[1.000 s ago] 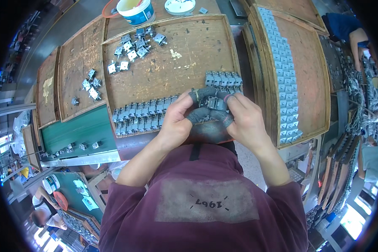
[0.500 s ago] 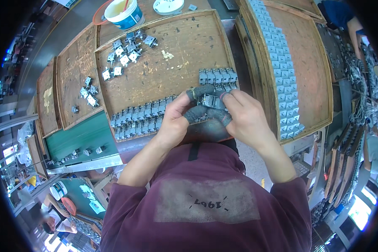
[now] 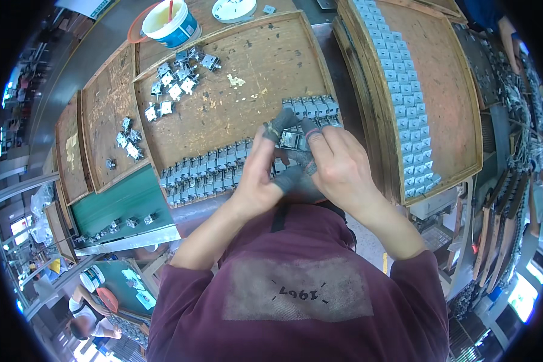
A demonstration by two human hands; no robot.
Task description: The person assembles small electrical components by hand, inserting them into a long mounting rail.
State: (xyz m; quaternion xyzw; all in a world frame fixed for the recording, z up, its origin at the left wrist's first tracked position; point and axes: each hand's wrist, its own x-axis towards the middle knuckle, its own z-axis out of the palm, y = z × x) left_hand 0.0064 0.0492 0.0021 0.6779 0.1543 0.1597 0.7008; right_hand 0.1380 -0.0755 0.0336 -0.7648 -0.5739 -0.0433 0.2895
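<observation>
Small boxy metal part [image 3: 292, 140] was being held right between two hands.
It was pinched by the thumb and index finger of the right hand [image 3: 342, 166], while the fingers of the left hand [image 3: 260, 175] were spread around the other side, its thumb kept apart from the part; whether it was gripped by the left too, honestly can't tell. Dark finger covers [image 3: 288, 179] were worn on both. Just left of the left hand, double rows of similar parts [image 3: 208, 169] were lined up in a wooden tray [image 3: 265, 54], and a short block [image 3: 311, 107] was set just beyond the right hand. A loose pile [image 3: 178, 75] was left farther past the left hand, with a white bucket [image 3: 174, 30] beyond that. Well right of the right hand, a second tray [image 3: 443, 114] was part-filled with neat columns.
</observation>
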